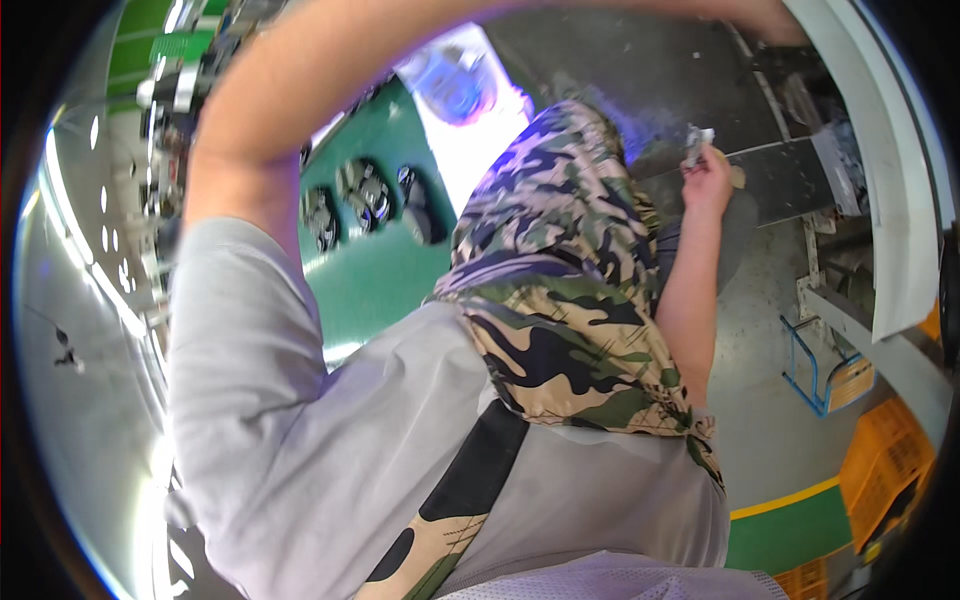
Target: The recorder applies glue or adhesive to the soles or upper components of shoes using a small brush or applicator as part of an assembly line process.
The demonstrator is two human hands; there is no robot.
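Closed around a small crumpled whitish scrap (697,140), my right hand (707,175) has its grip up by a dark panel (780,175) under a white curved edge (880,170). My left arm reaches overhead; its grip I cannot tell, being out of view.

Camouflage trousers (560,290), grey shirt (300,440), green floor (385,275), orange crates (885,455).
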